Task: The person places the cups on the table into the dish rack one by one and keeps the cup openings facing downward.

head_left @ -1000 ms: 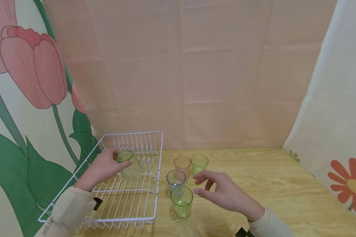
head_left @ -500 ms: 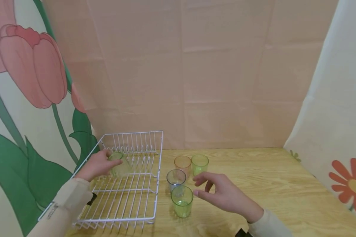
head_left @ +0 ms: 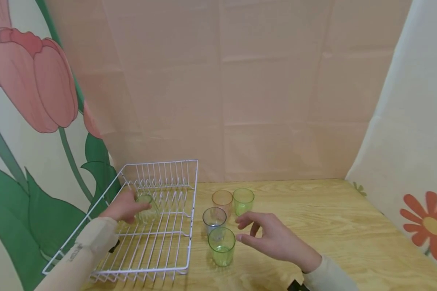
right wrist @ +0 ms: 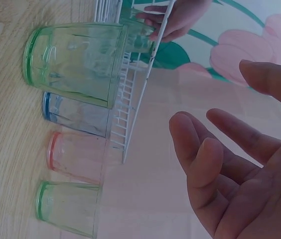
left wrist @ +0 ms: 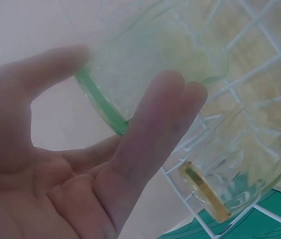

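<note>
In the head view my left hand is over the left part of the white wire dish rack, holding a clear green glass. The left wrist view shows thumb and fingers around this green glass, its thick green base toward the palm and its mouth toward the rack wires. Beside it in the rack is a glass with an amber base. My right hand, fingers loosely bent and holding nothing, hovers just right of a green glass standing upright on the table.
Behind that front glass stand a blue-tinted glass, an orange-red one and another green one, grouped closely right of the rack. The wood-grain table meets a pink backdrop; a tulip-print cloth borders the left.
My left hand has carried the green glass leftward and down into the rack. The right hand stays in place beside the standing glasses.
</note>
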{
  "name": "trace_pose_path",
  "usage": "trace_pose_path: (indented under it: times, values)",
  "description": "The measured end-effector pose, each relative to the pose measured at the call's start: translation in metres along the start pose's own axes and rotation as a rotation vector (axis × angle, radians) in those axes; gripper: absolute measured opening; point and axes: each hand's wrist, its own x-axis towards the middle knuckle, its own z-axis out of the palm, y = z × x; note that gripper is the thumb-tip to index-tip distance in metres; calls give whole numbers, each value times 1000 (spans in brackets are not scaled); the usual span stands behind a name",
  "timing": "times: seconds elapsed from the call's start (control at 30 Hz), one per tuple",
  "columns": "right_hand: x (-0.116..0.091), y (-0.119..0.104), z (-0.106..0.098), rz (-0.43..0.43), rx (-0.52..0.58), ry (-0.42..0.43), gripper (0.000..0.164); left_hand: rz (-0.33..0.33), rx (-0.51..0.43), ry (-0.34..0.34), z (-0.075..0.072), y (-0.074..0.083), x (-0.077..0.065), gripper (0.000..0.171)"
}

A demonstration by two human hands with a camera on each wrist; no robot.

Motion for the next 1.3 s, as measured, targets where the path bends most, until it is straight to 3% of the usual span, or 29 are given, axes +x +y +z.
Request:
trace_pose_path:
  times: [0.27, 0.93, 1.3]
  values:
    - [-1, 1, 2, -3, 10, -30, 26, -21, 91, -9, 5, -5, 4, 58]
    - [2, 4, 4, -23, -26, -25, 25, -55, 35, 6, 8, -14, 11, 76]
    - [2, 4, 7, -33, -37, -28, 31, -88, 7, -15, 5, -18, 15, 73]
